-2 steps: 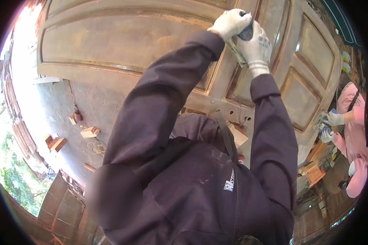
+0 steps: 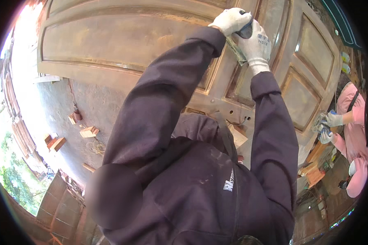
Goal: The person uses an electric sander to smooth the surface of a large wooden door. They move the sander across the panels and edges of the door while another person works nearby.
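Observation:
A large panelled wooden door (image 2: pixel 106 38) with a worn grey-brown finish lies before me. Both my hands, in white gloves with dark palms, are together over its raised mouldings near the top. My left hand (image 2: pixel 232 20) is closed, fingers bent against the right hand's fingertips; what they hold, if anything, is hidden. A thin greenish-grey strip (image 2: pixel 236 51) juts from under my right hand (image 2: pixel 255 44), which is curled around it. The strip's material is unclear, and its upper part is covered by the gloves.
At the right, a person in pink (image 2: pixel 353 134) works with gloved hands at the door's edge. Wooden blocks (image 2: pixel 88 132), a coil of thin cord (image 2: pixel 96 147) and a brownish cylindrical object (image 2: pixel 77 115) lie on the grey floor (image 2: pixel 98 98). Holes (image 2: pixel 231 111) pierce the door's near edge.
My hands have shifted very slightly, the right one a touch up and to the left. They stay together over the same mouldings.

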